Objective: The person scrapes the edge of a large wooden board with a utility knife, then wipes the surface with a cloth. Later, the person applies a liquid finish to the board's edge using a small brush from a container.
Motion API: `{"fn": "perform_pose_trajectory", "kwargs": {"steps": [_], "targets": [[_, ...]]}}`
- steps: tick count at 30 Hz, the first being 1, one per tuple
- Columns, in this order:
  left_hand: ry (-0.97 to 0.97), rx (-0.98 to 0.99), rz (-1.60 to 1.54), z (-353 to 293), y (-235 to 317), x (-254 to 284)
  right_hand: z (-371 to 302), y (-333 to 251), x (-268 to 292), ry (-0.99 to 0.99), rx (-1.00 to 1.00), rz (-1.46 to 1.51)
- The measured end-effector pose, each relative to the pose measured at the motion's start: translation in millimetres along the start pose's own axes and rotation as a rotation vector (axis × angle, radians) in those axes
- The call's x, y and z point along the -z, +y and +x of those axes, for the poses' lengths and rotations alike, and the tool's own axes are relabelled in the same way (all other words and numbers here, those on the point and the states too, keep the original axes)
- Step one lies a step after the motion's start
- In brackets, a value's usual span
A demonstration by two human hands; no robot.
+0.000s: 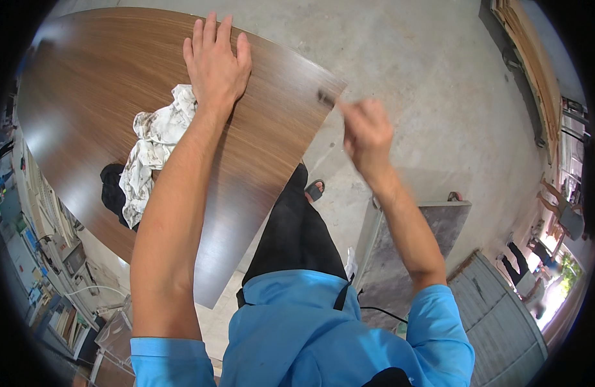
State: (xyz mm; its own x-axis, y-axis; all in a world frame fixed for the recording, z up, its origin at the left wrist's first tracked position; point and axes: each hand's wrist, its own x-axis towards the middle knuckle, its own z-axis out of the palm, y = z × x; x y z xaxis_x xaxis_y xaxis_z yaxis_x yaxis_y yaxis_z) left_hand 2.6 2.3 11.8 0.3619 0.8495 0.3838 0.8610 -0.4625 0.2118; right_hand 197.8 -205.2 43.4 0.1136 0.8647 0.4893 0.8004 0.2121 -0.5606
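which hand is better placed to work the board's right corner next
Likely the right hand: it holds a blurred tool at that corner, while the left hand lies flat on the brown board.

Left hand (219, 69) flat on panel (278, 119); right hand (368, 132) gripping tool (325, 98).

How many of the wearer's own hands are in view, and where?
2. The left hand rests on the wood-grain panel near its far edge; the right hand, partly blurred, is just off the panel's right corner, gripping a small dark-ended tool.
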Motion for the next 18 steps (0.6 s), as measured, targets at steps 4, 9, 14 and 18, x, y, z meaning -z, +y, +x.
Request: {"fn": "perform_pose_trajectory", "kwargs": {"steps": [4, 9, 14, 18], "targets": [[-0.004, 0.008, 0.003, -4.0, -1.0, -2.1, -22.3, -9.2, -7.6, -0.074, 0.069, 0.178], [-0.03, 0.002, 0.012, -5.0, -4.2, -5.1, -21.2, 6.3, -10.6, 0.007, -0.193, -0.075], [-0.09, -0.086, 0.085, -4.1, 9.2, 10.9, -70.1, -38.1, 13.6, -0.298, -0.158, 0.335], [-0.424, -0.394, 0.0, -37.6, 59.2, 23.0, -102.7, -31.6, 40.7, -0.07, -0.564, 0.267]]}}
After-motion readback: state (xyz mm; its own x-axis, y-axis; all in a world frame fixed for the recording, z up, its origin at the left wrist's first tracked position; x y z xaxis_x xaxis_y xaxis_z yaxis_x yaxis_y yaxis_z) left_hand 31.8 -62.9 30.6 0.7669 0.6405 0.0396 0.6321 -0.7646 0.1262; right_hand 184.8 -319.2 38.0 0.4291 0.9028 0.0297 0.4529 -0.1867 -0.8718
